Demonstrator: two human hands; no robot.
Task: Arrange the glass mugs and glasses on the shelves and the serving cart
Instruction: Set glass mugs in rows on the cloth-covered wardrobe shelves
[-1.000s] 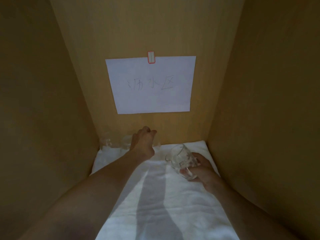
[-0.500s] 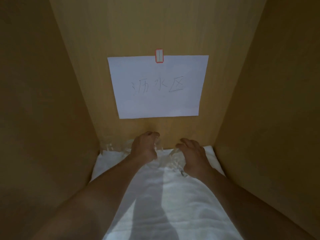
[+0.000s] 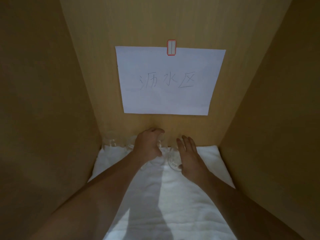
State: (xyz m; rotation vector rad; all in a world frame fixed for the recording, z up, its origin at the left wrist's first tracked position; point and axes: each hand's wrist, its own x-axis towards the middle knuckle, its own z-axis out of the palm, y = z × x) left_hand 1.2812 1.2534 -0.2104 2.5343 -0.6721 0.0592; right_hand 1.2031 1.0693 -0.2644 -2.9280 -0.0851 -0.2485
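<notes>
Two bare forearms enter from the bottom of the frame, one from lower left, one from lower right, and reach into a wooden shelf compartment (image 3: 277,118). One white towel (image 3: 173,205) covers the shelf floor from the bottom edge up to the back wall, with the arms' shadows across its middle.

Past the forearms, centre of frame: two hands. The left hand (image 3: 148,144) has its fingers curled over the top of a glass mug (image 3: 160,144) at the back wall; the grip is clenched on that mug, and only slivers of clear glass show beside and below the knuckles. The right hand (image 3: 188,153) lies just right of centre with fingers straight and together, grip released, palm side against a second glass mug (image 3: 173,160). This mug sits on the towel immediately left of the right palm, between the two hands; whether it is upright or tipped cannot be told through the clear glass.

Further left along the back wall, at centre left of the frame: two more clear glasses (image 3: 112,141), side by side on the towel's far edge, the nearer one (image 3: 130,142) partly hidden by the left wrist. Count of glass pieces visible: four, outlines faint in the dim light.

Farthest, upper centre: one white paper sheet (image 3: 169,70) on the back wall with three handwritten characters, fixed at its top edge by one red-bordered label (image 3: 171,47).
</notes>
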